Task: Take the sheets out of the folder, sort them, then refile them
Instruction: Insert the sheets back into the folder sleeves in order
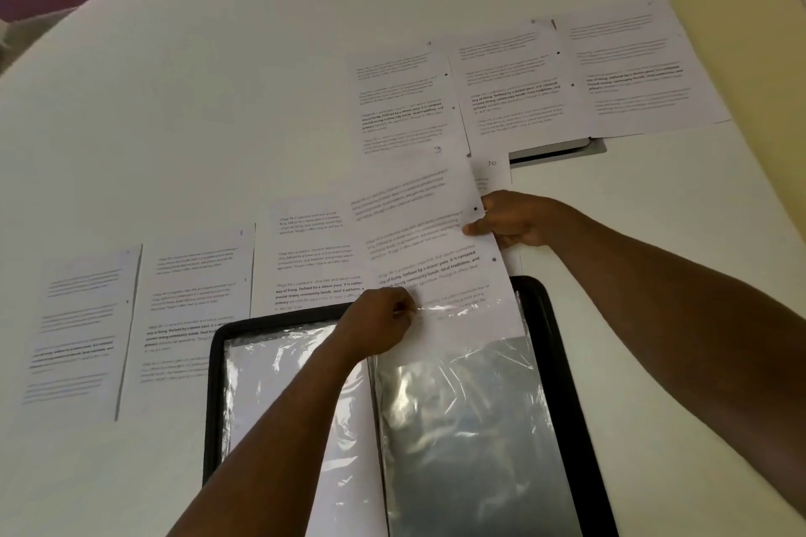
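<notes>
While the black folder (562, 362) lies open at the near edge of the white surface (218, 100), a printed sheet (432, 240) marked with a handwritten 3 stands part way inside the folder's right-hand clear sleeve (462, 427), its lower end under the plastic and most of its length above the sleeve's mouth. The right hand (519, 218) pinches that sheet at its right edge, thumb on the printed face and fingers curled behind, just beside the two punched holes. The left hand (384, 323) has its fingers closed on the top lip of the clear sleeve, at the sheet's lower left, and the plastic wrinkles and shines there. Both forearms reach in from the near side, the left one crossing the folder's left-hand sleeve (261, 371).

Other printed sheets lie flat on the surface around the folder. Three of them sit side by side to the left (196, 296), the nearest one partly covered by the folder's top left corner. Three more form a row farther back on the right (514, 96), slightly overlapping one another. One sheet marked 10 (495, 170) peeks out from behind the held sheet, just above the right hand. A grey slot plate (562, 150) shows in the surface under the far row.
</notes>
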